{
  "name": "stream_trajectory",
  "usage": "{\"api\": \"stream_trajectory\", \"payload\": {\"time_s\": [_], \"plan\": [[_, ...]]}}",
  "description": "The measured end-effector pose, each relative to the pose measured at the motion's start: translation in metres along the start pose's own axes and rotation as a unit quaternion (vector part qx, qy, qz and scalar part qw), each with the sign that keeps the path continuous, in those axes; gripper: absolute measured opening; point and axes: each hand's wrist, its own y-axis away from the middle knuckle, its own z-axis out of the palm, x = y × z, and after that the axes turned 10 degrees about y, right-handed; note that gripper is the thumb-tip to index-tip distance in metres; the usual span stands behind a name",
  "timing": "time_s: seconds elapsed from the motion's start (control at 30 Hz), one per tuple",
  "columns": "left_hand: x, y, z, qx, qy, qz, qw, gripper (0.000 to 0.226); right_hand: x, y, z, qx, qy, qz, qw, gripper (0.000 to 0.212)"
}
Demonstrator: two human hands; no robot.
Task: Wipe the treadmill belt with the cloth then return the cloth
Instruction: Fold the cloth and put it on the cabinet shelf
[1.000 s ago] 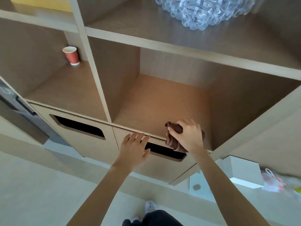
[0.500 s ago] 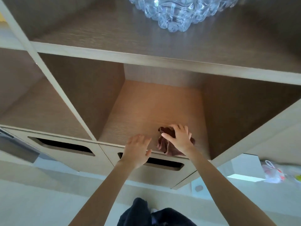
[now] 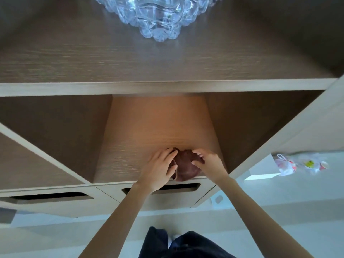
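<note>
The brown cloth lies bunched on the floor of an open wooden shelf compartment, close to its front edge. My left hand rests on the cloth's left side with fingers curled into its folds. My right hand grips the cloth's right side, thumb and fingers pinching the fabric. Both hands touch the cloth at once. The treadmill is not in view.
A cut-glass bowl stands on the shelf above. Two drawers with slot handles sit below the compartment. A crumpled plastic bag lies on the pale floor to the right. My dark trousers show at the bottom.
My left hand has moved from the drawer front up onto the cloth. The right hand has carried the cloth further into the compartment. The view has shifted right and closer.
</note>
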Motion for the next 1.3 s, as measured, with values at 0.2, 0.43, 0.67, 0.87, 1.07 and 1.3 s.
{"api": "stream_trajectory", "payload": {"time_s": [0.2,0.43,0.67,0.87,1.07,1.3], "plan": [[-0.012,-0.001,0.001,0.022,0.009,0.012,1.0,0.049,0.0,-0.007,-0.003,-0.05,-0.023,0.051,0.997,0.048],[-0.012,-0.012,-0.006,0.042,0.037,0.026,0.998,0.054,-0.008,-0.017,-0.013,-0.061,-0.003,-0.009,0.998,0.026],[-0.006,-0.02,-0.028,0.003,0.107,0.034,0.994,0.067,-0.022,-0.007,-0.015,0.04,-0.09,-0.12,0.988,0.04],[-0.011,-0.021,-0.039,0.037,0.251,0.026,0.967,0.039,-0.031,-0.011,-0.025,0.037,-0.092,-0.167,0.981,0.04],[-0.008,-0.021,-0.044,0.092,0.352,0.028,0.931,0.037,-0.027,-0.012,-0.026,-0.014,-0.093,-0.128,0.987,0.037],[-0.015,-0.022,-0.051,-0.063,0.329,-0.016,0.942,0.058,-0.042,-0.007,-0.036,0.008,-0.17,-0.139,0.976,0.032]]}}
